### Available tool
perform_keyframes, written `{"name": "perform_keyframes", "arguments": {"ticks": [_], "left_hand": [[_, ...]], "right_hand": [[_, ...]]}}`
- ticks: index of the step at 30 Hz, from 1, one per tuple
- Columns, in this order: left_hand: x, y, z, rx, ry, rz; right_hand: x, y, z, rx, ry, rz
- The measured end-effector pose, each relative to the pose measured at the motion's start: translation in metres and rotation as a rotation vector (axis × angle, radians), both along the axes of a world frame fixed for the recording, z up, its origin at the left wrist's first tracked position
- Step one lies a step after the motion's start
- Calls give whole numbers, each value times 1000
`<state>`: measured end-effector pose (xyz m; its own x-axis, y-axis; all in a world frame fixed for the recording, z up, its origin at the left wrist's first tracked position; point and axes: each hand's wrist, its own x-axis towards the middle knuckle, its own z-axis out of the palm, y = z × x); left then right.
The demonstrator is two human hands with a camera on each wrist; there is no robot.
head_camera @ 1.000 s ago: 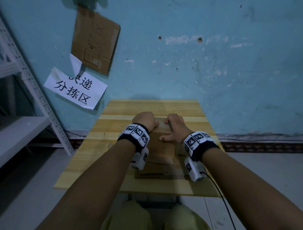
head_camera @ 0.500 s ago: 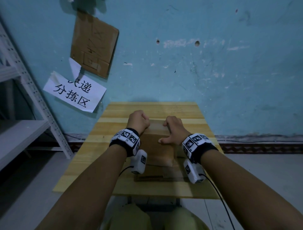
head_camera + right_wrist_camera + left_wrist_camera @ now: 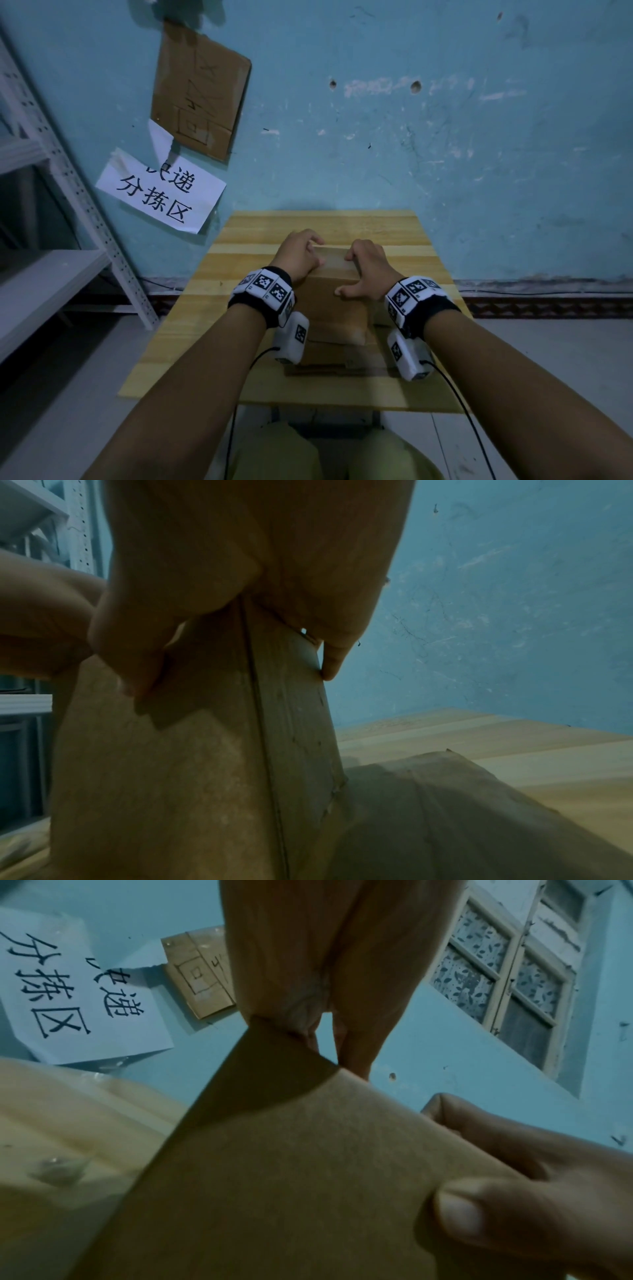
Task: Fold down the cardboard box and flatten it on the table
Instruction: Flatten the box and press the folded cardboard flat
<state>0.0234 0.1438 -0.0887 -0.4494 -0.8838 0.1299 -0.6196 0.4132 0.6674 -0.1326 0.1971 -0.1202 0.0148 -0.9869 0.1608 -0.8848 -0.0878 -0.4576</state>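
Observation:
A brown cardboard box (image 3: 330, 308) stands on the wooden table (image 3: 424, 253), with a flap lying flat towards me (image 3: 329, 359). My left hand (image 3: 301, 253) grips the box's far top left corner, fingers curled over the edge. My right hand (image 3: 366, 267) grips the top right edge, thumb laid on the near panel. In the left wrist view the cardboard panel (image 3: 291, 1177) fills the lower frame, and the other hand's thumb (image 3: 479, 1213) presses on it. In the right wrist view my fingers (image 3: 329, 658) hook over the box's upper edge (image 3: 294, 696).
A blue wall (image 3: 445, 137) rises right behind the table, with a cardboard sign (image 3: 200, 89) and a white paper notice (image 3: 161, 192) stuck on it. A grey metal shelf rack (image 3: 51, 267) stands at the left. The table's far part beyond the box is bare wood.
Both hands have shifted a little farther from me along the box top. The left hand moved up from the near panel to the far top corner.

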Motion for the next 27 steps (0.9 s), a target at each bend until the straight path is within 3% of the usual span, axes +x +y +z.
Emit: {"name": "perform_keyframes", "arguments": {"ticks": [6, 12, 18, 27], "left_hand": [[17, -6, 6, 52, -102, -173], [3, 0, -4, -122, -63, -2], [-5, 4, -12, -238, -143, 84], [-21, 10, -1, -147, -58, 189]], "right_hand": [[1, 0, 0, -7, -3, -2], [2, 2, 1, 14, -2, -17], [2, 1, 0, 10, -3, -15], [0, -2, -4, 4, -5, -1]]}}
